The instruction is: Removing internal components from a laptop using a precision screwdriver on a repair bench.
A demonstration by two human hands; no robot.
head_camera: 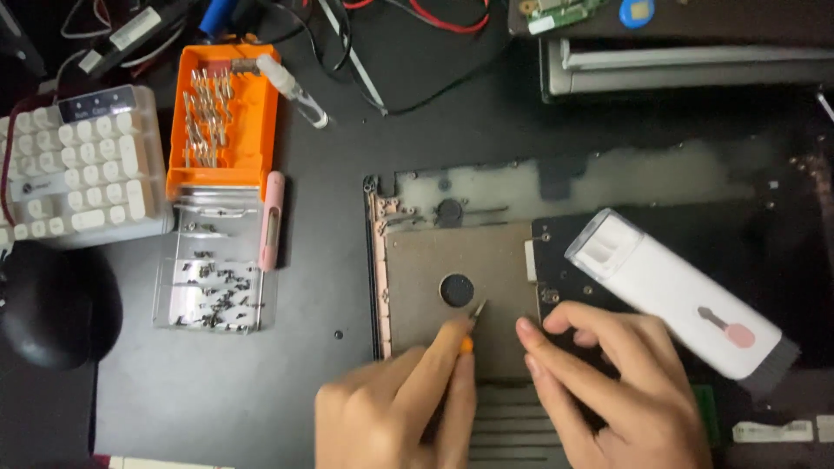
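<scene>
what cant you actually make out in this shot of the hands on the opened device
- Head view: the tool in the left hand; only its tip and a bit of orange show, the fingers cover the rest.
- The board under the right hand: the palm hides it.
- Both wrists: cut off by the bottom edge.
- Screws in the clear tray: too small to tell types.

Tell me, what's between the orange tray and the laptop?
In the head view, a pink pen-shaped tool lies between the orange tray and the laptop, beside a clear lid holding small screws. Otherwise, bare dark desk.
</scene>
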